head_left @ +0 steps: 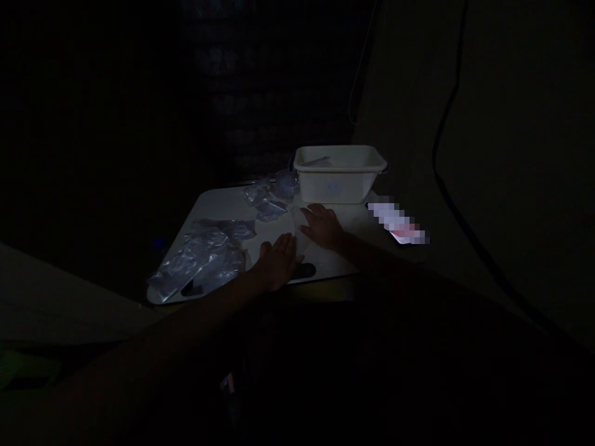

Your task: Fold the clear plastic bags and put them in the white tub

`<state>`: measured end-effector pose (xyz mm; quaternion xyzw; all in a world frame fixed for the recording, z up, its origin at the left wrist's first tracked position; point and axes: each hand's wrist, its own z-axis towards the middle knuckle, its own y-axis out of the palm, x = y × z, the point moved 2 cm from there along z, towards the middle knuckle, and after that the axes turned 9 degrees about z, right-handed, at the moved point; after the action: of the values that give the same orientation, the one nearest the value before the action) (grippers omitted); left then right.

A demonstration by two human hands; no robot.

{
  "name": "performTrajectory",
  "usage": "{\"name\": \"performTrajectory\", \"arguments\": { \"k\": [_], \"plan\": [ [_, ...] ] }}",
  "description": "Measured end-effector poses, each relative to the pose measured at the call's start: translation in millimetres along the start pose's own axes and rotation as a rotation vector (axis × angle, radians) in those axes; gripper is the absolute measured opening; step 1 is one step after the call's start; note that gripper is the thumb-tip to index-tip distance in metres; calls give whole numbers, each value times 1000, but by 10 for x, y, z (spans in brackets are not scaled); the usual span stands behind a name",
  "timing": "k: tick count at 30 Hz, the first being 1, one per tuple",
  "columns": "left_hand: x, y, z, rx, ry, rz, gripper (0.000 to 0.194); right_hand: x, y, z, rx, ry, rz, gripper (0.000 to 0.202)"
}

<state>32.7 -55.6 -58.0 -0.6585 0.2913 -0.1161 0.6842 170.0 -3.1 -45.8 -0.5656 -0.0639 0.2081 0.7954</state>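
My left hand [277,262] lies flat near the front edge of a small white table [274,234], its fingers stretched forward. Just to its right, my right hand [323,227] rests with its fingers spread on a pale, translucent sheet that looks like a plastic bag [298,218]. The dim light hides the sheet's exact outline. Left of my hands is a heap of crumpled clear plastic bags [204,251]. A folded clear bag [270,209] lies beyond my left hand.
A cream plastic tub [337,186] with a few thin things inside stands at the back right. More crumpled clear plastic [286,183] sits beside it. A lit phone with a blurred screen [397,222] lies at the right. A dark cable [436,148] hangs along the right wall.
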Motion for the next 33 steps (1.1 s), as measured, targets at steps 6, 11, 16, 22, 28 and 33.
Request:
{"name": "performTrajectory", "arguments": {
  "k": [6, 11, 16, 22, 28, 33],
  "plan": [
    [129, 9, -56, -2, -37, 53, 58, -132, 233, 44, -70, -78, -33, 55],
    [168, -47, -91, 48, -87, 111, 59, -121, 299, 51, -83, -88, -45, 55],
    [185, -82, -91, -12, -52, 94, 56, -120, 256, 44, -89, -77, -65, 55],
    [182, -66, -77, -39, -50, 53, 56, -29, 222, 86, -108, -36, -79, 57],
    [188, -89, -80, -61, -63, 42, 56, 126, 178, 143, -79, -10, -118, 52],
    [200, -123, -72, -113, -64, 46, 56, 200, 57, 158, -61, 54, -191, 39]
  ]
}}
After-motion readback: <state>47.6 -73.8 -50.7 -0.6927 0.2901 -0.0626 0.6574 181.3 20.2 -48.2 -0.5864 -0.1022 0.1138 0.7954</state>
